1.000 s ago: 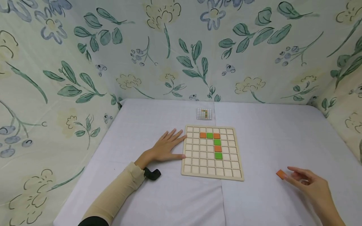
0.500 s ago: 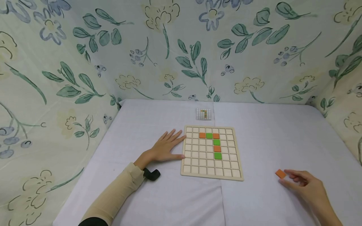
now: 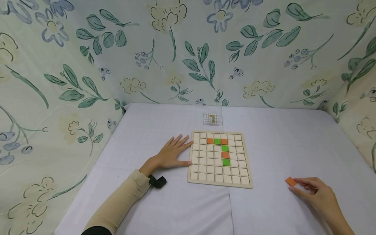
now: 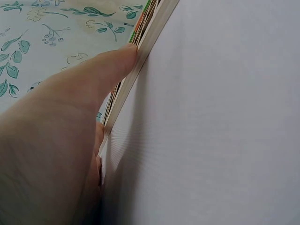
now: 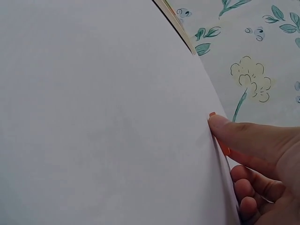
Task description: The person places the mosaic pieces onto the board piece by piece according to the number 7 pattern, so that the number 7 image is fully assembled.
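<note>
A wooden grid board [image 3: 210,168] lies on the white-covered table, with orange and green square tiles set in some cells as a bent line. My left hand [image 3: 170,154] rests beside it, fingers spread, with thumb and fingertips touching its left edge; the left wrist view shows the thumb [image 4: 112,63] against the board's side. Off to the right, my right hand [image 3: 318,195] pinches a loose orange tile [image 3: 290,181] between thumb and forefinger, at or just above the cloth. In the right wrist view the thumb partly hides this orange tile [image 5: 227,149], and the other fingers curl below it.
Behind the board lies a small card [image 3: 211,119] printed with a grid and a similar bent pattern. A floral curtain [image 3: 188,65] closes off the back and sides. The white tablecloth [image 3: 270,147] stretches between the board and my right hand.
My right forefinger and thumb have shifted left and closed on the edges of the orange tile, which has barely moved. The left hand and board stay where they were.
</note>
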`<state>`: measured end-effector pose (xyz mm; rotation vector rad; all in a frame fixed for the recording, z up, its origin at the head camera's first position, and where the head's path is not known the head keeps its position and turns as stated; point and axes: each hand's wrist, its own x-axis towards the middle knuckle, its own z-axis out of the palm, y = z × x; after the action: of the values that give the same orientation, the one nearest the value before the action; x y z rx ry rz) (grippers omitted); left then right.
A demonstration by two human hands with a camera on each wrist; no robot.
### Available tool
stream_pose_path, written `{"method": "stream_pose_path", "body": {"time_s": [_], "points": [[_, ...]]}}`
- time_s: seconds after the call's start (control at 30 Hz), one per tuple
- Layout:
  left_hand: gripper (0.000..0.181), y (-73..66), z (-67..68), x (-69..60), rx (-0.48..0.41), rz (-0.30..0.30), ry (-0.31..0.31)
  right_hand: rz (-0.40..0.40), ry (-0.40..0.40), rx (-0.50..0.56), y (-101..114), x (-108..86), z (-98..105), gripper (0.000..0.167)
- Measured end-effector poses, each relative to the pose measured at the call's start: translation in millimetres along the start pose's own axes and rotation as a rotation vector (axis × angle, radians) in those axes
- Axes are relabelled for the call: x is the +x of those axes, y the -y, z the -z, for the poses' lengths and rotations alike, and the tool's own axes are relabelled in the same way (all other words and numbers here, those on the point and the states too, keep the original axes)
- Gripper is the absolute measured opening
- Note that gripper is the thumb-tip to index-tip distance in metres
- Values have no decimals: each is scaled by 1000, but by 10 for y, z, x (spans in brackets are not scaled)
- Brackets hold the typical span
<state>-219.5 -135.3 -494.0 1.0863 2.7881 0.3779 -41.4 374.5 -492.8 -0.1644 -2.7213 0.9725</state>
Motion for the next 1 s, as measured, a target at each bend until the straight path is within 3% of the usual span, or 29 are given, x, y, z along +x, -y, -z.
{"method": "stream_pose_path", "body": {"time_s": [0.6, 1.0], "points": [[94, 12, -8, 2, -4, 2, 9, 128, -27, -29, -3, 15, -57, 25], [95, 15, -15, 4, 4, 8, 15, 94, 2, 14, 37, 63, -22, 25]]}}
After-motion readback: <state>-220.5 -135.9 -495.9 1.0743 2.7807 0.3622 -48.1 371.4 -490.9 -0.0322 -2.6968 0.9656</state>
